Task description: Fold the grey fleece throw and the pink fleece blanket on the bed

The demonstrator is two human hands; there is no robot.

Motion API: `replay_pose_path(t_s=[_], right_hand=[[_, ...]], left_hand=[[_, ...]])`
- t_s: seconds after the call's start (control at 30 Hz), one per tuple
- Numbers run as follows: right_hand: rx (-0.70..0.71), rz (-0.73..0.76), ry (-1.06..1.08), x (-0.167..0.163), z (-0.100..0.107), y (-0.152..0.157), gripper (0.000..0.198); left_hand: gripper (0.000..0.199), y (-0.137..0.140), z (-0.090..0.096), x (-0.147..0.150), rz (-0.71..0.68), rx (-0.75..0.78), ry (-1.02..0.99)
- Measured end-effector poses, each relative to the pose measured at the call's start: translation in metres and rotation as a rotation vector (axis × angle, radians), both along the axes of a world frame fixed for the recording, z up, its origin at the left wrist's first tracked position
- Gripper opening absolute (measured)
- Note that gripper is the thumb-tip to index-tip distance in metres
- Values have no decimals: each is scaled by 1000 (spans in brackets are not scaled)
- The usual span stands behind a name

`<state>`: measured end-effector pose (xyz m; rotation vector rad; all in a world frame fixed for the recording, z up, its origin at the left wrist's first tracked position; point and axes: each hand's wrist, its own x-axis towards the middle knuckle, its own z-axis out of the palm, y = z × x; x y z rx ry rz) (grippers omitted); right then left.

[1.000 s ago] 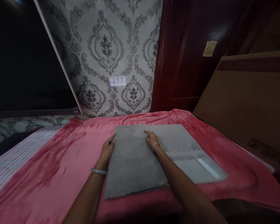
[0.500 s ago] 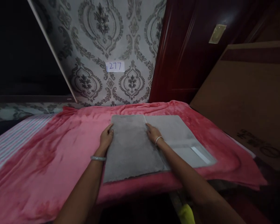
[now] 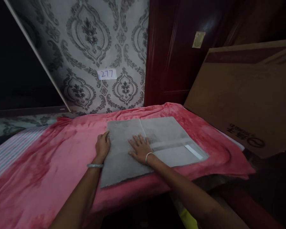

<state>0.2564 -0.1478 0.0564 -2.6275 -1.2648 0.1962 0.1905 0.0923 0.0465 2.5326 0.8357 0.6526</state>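
The right hand [image 3: 141, 150] has just been uncurled and laid flat, fingers spread, so the grey mat [image 3: 120, 160] on the pink blanket [image 3: 73, 149] is seemingly pressed, while whether its left edge is pinched by the left hand [image 3: 102, 146] cannot be told.

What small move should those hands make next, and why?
Perhaps a gentle smoothing stroke by the right hand across the grey cloth: that hand appears to lie palm-down on it, fingers spread, and the left hand is at the cloth's left edge, seemingly well placed to steady it.
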Motion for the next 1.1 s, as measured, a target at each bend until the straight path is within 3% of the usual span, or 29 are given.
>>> replay_pose_path(t_s=[0.07,0.17,0.3,0.4,0.53,0.8,0.93,1.1], right_hand=[[-4,4,30,-4,-9,-2,70],[24,-1,32,-2,-12,-2,70],[54,20,39,0,-9,-1,70],[83,40,58,-1,-8,-3,71],[122,85,96,-9,-9,-14,73],[229,161,229,-44,-14,-60,72],[268,125,274,-60,-17,-75,67],[269,91,170,-69,-19,-81,63]], left_hand=[[46,-5,10,2,-13,142,108],[46,-16,22,22,-250,288,228],[54,-35,27,80,-633,212,354],[55,-42,24,123,-729,158,414],[59,-41,13,152,-720,157,382],[61,-35,-2,156,-685,232,353],[61,-44,4,156,-635,303,376],[55,-76,23,145,-421,281,401]])
